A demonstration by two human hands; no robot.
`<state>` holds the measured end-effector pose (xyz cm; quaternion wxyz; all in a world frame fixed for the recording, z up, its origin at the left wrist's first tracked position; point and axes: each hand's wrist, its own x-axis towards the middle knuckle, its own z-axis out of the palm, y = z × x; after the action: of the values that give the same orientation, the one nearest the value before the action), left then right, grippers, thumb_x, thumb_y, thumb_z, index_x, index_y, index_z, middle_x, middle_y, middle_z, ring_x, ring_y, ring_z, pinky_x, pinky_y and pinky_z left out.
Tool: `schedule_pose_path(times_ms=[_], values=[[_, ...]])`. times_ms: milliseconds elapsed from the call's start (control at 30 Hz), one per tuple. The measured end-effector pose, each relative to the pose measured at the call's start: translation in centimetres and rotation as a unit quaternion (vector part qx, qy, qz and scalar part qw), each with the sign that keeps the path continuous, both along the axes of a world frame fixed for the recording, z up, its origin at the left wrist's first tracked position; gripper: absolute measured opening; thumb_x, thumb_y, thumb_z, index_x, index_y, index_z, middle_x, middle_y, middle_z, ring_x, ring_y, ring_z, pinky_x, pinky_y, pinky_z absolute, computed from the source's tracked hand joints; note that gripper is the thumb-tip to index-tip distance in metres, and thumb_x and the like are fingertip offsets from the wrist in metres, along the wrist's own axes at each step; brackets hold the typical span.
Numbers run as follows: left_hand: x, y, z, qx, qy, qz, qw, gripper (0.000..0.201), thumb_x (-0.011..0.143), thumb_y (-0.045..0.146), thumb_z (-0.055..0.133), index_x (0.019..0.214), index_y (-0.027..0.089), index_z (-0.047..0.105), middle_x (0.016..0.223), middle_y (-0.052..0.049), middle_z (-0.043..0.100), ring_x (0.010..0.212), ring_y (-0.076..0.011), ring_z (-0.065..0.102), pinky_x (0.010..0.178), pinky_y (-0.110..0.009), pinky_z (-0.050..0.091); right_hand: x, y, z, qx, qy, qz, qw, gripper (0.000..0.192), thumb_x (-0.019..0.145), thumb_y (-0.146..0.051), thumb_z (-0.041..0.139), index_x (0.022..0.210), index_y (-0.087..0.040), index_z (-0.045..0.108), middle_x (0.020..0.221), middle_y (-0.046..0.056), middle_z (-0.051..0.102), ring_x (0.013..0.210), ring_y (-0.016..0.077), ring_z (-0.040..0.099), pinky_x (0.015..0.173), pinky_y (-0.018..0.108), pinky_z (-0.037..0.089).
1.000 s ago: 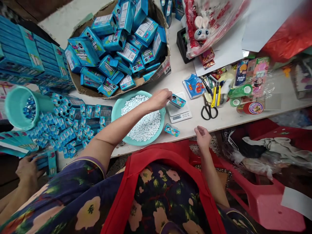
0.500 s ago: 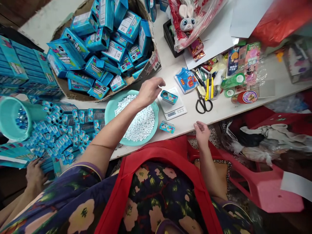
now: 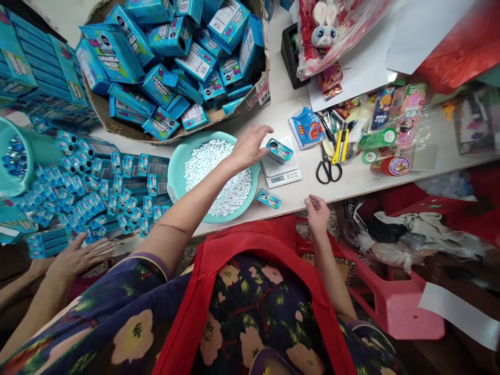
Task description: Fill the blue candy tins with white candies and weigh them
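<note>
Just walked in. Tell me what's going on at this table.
A person seated at the table has the left hand spread open over a teal bowl of white candies, fingertips beside a small blue tin that sits on a digital scale. The right hand rests empty at the table edge, near a second tin. Another person's hand lies by a heap of blue tins to the left.

White table (image 3: 351, 182) with scale (image 3: 281, 171), scissors (image 3: 328, 167)
</note>
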<state>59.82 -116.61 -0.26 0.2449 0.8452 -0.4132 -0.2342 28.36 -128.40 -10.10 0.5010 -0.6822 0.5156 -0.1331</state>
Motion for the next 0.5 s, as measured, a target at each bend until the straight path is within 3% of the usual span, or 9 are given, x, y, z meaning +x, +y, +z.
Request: schedule_pose_path(times_ms=[133,233,300,367,433,500], values=[[-1.6,-2.5,-1.3,0.035,-0.009,-0.08,0.996,0.072,0.078,0.019,0.069,0.144,0.025,0.042,0.156,-0.015,0.033,0.142,-0.0368,0.03,0.109,-0.054,0.034,1.6,1.2,1.5,-0.047,-0.017,0.111,0.993,0.04,0.081,-0.05,0.066,0.106,-0.018,0.067,0.108,0.011,0.07,0.096,0.0217,0.066,0.089,0.042,0.055],[-1.6,-2.6,-2.0,0.031,0.009,-0.071,0.997,0.075,0.076,0.023,0.072,0.144,0.025,0.041,0.157,-0.015,0.03,0.143,-0.038,0.026,0.112,-0.057,0.029,3.0,2.2,2.6,-0.08,-0.04,0.196,0.977,0.033,0.085,-0.046,0.064,0.107,-0.021,0.067,0.11,0.009,0.068,0.103,0.0217,0.064,0.09,0.04,0.055],[-1.0,-0.8,-2.4,0.009,0.001,0.002,1.0,0.066,0.079,0.025,0.07,0.14,0.024,0.046,0.151,-0.014,0.04,0.139,-0.0351,0.034,0.111,-0.052,0.032,3.5,2.6,2.9,-0.087,-0.051,0.207,0.973,0.031,0.088,-0.045,0.062,0.108,-0.022,0.067,0.111,0.009,0.068,0.104,0.0211,0.064,0.089,0.039,0.055],[-0.4,2.4,-3.0,0.021,-0.026,0.118,0.992,0.047,0.082,0.025,0.064,0.128,0.021,0.055,0.139,-0.015,0.051,0.128,-0.0332,0.046,0.106,-0.047,0.038,3.5,2.5,2.9,-0.089,-0.057,0.194,0.975,0.031,0.089,-0.045,0.06,0.109,-0.022,0.067,0.112,0.009,0.067,0.102,0.0206,0.064,0.089,0.039,0.055],[-0.2,6.1,-3.8,0.093,-0.022,0.207,0.974,0.028,0.079,0.021,0.063,0.106,0.017,0.065,0.12,-0.017,0.061,0.115,-0.0342,0.056,0.097,-0.045,0.043,3.1,2.1,2.7,-0.087,-0.052,0.176,0.979,0.032,0.089,-0.045,0.06,0.109,-0.021,0.067,0.11,0.009,0.068,0.101,0.0206,0.065,0.089,0.039,0.054],[-0.4,9.2,-4.8,0.168,0.021,0.223,0.96,0.011,0.071,0.016,0.066,0.082,0.016,0.066,0.094,-0.015,0.066,0.102,-0.0346,0.061,0.089,-0.042,0.046,2.6,1.6,2.3,-0.075,-0.038,0.159,0.984,0.034,0.088,-0.047,0.061,0.108,-0.02,0.068,0.108,0.009,0.068,0.099,0.0208,0.065,0.089,0.04,0.054]])
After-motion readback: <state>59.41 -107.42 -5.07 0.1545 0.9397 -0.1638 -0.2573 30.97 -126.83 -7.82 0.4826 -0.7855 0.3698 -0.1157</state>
